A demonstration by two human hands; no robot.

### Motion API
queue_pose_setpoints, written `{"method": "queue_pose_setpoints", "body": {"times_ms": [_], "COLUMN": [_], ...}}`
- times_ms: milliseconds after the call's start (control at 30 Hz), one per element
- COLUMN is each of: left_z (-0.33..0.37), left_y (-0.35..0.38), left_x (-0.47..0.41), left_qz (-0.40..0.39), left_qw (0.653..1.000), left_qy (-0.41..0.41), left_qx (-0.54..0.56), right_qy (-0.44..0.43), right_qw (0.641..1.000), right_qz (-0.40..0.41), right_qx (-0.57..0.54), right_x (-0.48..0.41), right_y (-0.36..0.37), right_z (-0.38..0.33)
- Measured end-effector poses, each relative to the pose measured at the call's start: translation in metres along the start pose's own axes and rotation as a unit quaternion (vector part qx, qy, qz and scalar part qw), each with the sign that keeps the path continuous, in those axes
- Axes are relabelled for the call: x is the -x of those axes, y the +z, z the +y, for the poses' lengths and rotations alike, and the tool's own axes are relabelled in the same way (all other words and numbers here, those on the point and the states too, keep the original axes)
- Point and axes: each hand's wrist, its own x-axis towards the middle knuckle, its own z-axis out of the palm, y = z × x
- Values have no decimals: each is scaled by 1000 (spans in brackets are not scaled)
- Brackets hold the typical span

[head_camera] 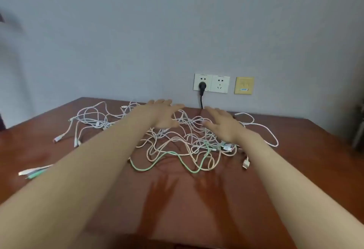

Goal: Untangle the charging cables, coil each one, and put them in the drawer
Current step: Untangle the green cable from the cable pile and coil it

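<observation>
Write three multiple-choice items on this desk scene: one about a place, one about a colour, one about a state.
1. Where is the black plug?
A) in the left wall socket
B) in the right wall socket
C) on the table

2. What colour is the cable looping nearest the person?
A) black
B) mint green
C) red

3. How are the left hand and right hand?
A) gripping one cable
B) open, holding nothing
C) pinching a connector

Answers:
1. A: the plug sits in the left plate.
2. B: its green loops edge the tangle.
3. B: fingers spread, nothing held.
</observation>
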Motion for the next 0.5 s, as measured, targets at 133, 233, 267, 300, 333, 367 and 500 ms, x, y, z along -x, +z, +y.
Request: {"method": "queue_pose_setpoints", "body": {"times_ms": [133, 233, 267, 300, 333, 367, 500], "left_z": [-10, -13, -13, -14, -15, -15, -10], "left_y": [21, 45, 54, 66, 78, 90, 120], "left_x": [35, 50, 55, 58, 61, 62, 63], "left_qz": [-40, -88, -102, -113, -126, -136, -99], "left_qw": [999, 996, 994, 991, 988, 983, 975], "left_qy": [-7, -29, -46, -67, -92, -117, -158], "left_qx": [18, 20, 8, 6, 15, 34, 118], "right_qy": [-28, -55, -59, -67, -74, -74, -27], "right_qw": [1000, 998, 996, 994, 991, 990, 997], "right_qz": [-11, -24, -37, -48, -54, -57, -56], "right_qx": [8, 34, 55, 78, 95, 103, 55], "right_x": [27, 42, 47, 52, 56, 59, 57], "right_y": [33, 59, 66, 75, 84, 92, 106], "right_z": [-30, -52, -57, -61, -63, -63, -51]}}
